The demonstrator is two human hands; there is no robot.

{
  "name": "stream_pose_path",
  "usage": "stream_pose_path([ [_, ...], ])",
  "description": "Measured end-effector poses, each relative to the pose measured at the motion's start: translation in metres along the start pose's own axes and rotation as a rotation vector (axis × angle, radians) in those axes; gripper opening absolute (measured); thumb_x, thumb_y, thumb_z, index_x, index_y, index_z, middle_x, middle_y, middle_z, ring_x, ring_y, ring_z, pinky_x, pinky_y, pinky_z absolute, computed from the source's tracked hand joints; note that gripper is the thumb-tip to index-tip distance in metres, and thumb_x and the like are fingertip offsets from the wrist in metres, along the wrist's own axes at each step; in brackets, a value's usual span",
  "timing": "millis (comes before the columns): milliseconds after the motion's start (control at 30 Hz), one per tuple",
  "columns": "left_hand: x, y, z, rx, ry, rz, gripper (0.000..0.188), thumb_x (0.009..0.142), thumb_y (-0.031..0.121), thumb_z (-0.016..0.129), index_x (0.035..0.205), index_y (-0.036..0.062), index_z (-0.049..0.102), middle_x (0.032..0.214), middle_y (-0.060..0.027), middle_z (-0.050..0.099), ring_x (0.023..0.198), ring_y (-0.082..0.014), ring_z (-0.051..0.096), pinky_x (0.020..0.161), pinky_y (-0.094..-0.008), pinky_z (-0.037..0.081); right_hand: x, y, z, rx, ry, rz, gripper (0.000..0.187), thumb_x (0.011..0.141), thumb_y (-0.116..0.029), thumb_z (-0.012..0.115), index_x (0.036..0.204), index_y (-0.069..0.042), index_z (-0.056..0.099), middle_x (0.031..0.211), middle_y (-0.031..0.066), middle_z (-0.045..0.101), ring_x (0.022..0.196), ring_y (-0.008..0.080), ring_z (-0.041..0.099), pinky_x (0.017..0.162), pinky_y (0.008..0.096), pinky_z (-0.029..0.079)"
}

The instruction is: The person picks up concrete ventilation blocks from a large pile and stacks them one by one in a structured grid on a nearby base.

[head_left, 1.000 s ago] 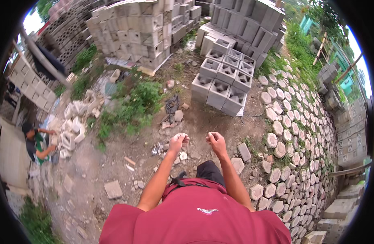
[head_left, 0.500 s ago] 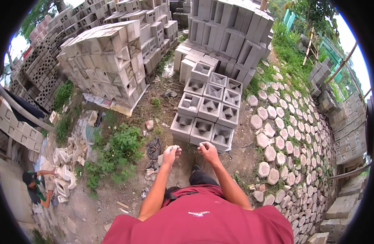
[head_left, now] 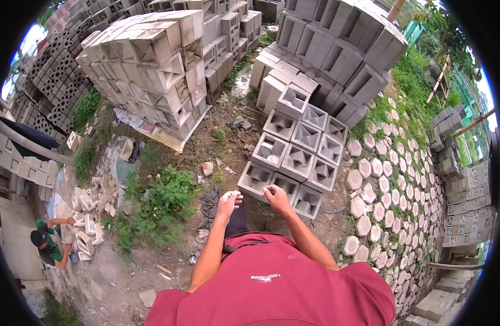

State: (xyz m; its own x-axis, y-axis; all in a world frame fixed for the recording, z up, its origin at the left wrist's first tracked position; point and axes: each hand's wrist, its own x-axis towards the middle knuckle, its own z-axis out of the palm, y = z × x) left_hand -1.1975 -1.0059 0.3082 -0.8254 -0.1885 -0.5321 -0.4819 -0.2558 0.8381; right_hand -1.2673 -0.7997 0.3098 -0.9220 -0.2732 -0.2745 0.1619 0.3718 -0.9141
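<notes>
Maroon shirt (head_left: 271, 293), grey blocks (head_left: 297, 158), green plants (head_left: 165, 201).

Rough, matt concrete blocks (head_left: 296, 158) and smooth cloth shirt (head_left: 277, 301)

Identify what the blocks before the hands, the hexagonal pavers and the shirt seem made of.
Blocks: likely cast concrete, matt grey with moulded recesses.
Pavers: probably concrete too; dull, pale, repeated hexagons.
Shirt: fabric, matt, softly draped; fibre unclear.

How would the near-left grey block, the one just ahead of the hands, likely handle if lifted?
The block is probably stiff and heavy: it looks like concrete. Its square shape suggests it wouldn't roll. The edges around its open hollow might chip if knocked, since they look fairly thin.
</notes>
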Motion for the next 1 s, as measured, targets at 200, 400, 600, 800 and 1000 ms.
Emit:
stream_pose_path([
  [200,0.063,0.069,-0.063,0.205,0.044,-0.004,0.031,0.090,0.034,0.048,0.099,0.0073,0.060,0.092,-0.0038,0.065,0.078,-0.0111,0.060,0.066,-0.0261,0.046,0.076,-0.043,0.036,-0.289,-0.070,-0.060,0.033,0.084,-0.030,0.059,0.086,0.002,0.062,0.076,0.0132,0.065,0.068,0.0208,0.061,0.065,0.0320,0.048],
  [400,0.100,0.129,-0.120,0.219,0.256,0.210,0.028,0.091,0.029,0.049,0.100,0.0053,0.059,0.090,-0.0045,0.065,0.077,-0.0111,0.060,0.067,-0.0251,0.046,0.160,-0.123,0.071,-0.392,-0.155,-0.275,0.028,0.082,-0.027,0.058,0.084,0.001,0.060,0.077,0.0199,0.062,0.074,0.0343,0.061,0.067,0.0409,0.048],
  [600,0.144,0.145,-0.134,0.341,0.418,0.287,0.022,0.089,0.020,0.052,0.098,0.0014,0.059,0.084,-0.0060,0.065,0.074,-0.0120,0.059,0.070,-0.0254,0.046,0.229,-0.148,0.083,-0.529,-0.110,-0.407,0.022,0.080,-0.025,0.058,0.086,-0.003,0.057,0.084,0.0166,0.059,0.084,0.0348,0.056,0.072,0.0458,0.044],
  [800,0.269,0.194,-0.126,0.534,0.252,0.238,0.021,0.085,0.019,0.055,0.093,0.0009,0.062,0.080,-0.0077,0.066,0.075,-0.0133,0.060,0.070,-0.0274,0.047,0.333,-0.148,0.058,-0.627,-0.063,-0.274,0.025,0.081,-0.028,0.056,0.088,-0.004,0.057,0.087,0.0156,0.058,0.087,0.0349,0.055,0.073,0.0466,0.043],
  [1000,0.430,0.309,-0.074,0.763,-0.009,0.342,0.029,0.086,0.027,0.056,0.095,0.0001,0.061,0.080,-0.0168,0.064,0.075,-0.0245,0.063,0.070,-0.0338,0.048,0.458,-0.174,-0.005,-0.672,0.065,-0.172,0.029,0.082,-0.032,0.057,0.088,-0.004,0.059,0.087,0.0192,0.061,0.085,0.0365,0.058,0.073,0.0462,0.045],
])
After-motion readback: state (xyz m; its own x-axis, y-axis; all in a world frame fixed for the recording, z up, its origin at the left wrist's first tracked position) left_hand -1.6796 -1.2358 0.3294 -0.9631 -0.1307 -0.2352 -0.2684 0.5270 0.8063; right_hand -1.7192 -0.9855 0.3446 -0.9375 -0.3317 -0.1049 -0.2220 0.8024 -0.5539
